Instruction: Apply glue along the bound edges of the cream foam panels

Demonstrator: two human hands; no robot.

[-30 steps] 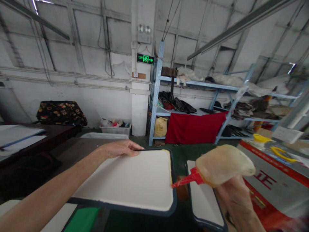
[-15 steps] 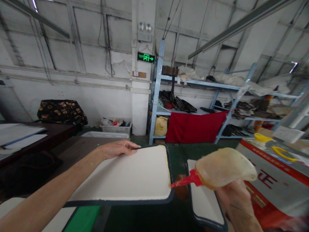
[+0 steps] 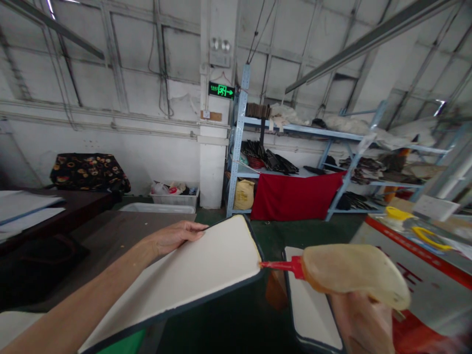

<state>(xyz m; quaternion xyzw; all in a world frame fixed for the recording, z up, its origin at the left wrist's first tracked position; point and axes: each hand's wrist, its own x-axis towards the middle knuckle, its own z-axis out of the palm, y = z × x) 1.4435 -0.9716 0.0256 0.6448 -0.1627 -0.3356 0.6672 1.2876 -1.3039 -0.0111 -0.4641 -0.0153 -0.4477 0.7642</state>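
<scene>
My left hand (image 3: 180, 236) grips the far edge of a white panel with a dark border (image 3: 199, 275), holding it tilted in front of me. A yellowish line runs along the panel's right edge. In my right hand (image 3: 363, 314) is a soft, cloudy squeeze bottle (image 3: 350, 273), lying nearly level. Its red nozzle (image 3: 282, 266) points left, the tip at the panel's right corner. My right fingers are partly hidden beneath the bottle. A second, smaller white panel with a dark border (image 3: 313, 309) lies below and behind the bottle.
To the right stands a red and white box (image 3: 401, 265) with yellow-handled scissors (image 3: 431, 238) on top. A brown table (image 3: 106, 231) is at left. Blue shelving (image 3: 238, 142) with a red cloth (image 3: 295, 196) stands behind, beside a white bin (image 3: 175, 198). Something green (image 3: 125, 342) shows under the panel.
The panel has turned, its right end rising and its near left part dropping. The nozzle tip has moved up with the panel's corner, and the bottle has swung to nearly level, its back end lower.
</scene>
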